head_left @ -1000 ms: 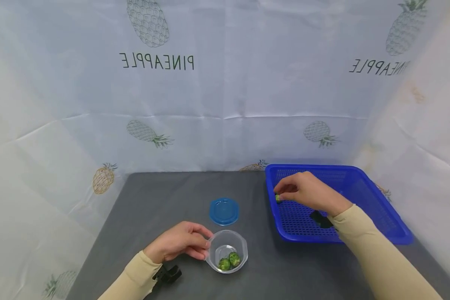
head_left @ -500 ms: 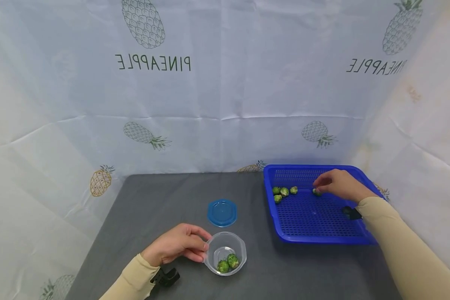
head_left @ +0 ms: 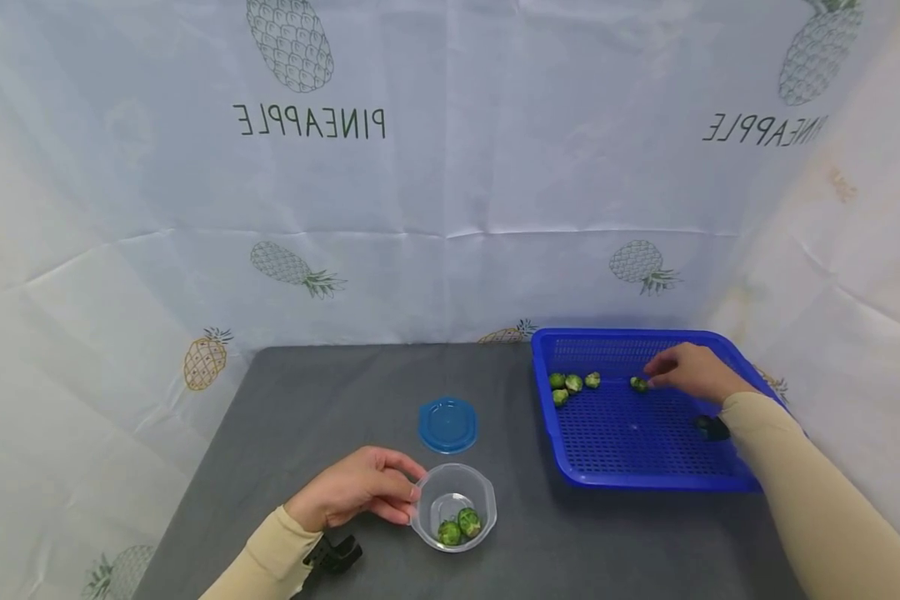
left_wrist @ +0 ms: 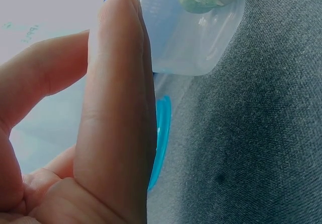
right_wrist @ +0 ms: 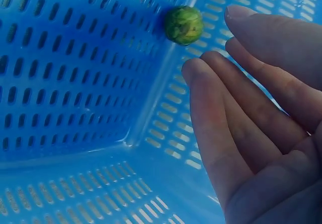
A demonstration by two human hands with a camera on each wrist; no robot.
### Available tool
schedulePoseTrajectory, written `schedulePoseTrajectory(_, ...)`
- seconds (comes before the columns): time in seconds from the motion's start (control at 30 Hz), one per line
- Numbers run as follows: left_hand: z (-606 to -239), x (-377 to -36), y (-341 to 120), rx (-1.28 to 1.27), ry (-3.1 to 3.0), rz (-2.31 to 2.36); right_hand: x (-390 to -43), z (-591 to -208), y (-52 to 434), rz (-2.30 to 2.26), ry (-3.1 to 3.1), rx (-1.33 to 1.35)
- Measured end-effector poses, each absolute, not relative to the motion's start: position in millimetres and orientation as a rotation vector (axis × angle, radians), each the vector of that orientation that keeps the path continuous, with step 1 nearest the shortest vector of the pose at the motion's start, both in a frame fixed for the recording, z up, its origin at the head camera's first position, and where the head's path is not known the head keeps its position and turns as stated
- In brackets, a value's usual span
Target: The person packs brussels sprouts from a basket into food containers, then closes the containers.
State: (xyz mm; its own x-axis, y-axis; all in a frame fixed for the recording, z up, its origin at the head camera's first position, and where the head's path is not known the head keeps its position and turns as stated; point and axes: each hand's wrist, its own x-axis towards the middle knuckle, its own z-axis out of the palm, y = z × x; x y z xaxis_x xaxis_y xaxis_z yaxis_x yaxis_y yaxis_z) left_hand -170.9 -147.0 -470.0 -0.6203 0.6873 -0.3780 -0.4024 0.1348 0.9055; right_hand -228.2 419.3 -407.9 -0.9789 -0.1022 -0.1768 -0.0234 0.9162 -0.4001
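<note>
My right hand (head_left: 692, 372) has swung from the basket's (head_left: 645, 471) nine o'clock cluster to a lone sprout (head_left: 637, 384), fingers loose; my left hand (head_left: 360, 492) still grips the container (head_left: 456, 504).

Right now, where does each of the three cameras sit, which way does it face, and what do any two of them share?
Head: worn on the head, looking forward and down at the grey table; both sleeved arms show, left hand and right hand.
Left wrist: low beside the left hand, facing the clear container; fingers fill the view.
Right wrist: inside the blue basket, facing a sprout; straight fingers show.
Shared: head and right wrist both show basket and that sprout; head and left wrist both show the container and blue lid.
</note>
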Motion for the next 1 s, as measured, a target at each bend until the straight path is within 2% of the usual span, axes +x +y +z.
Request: schedulePoseTrajectory(1.0, -470, -172, -149, 0.279, 1.556, 1.625, -248, -426, 417, -0.621, 2.828, -0.043)
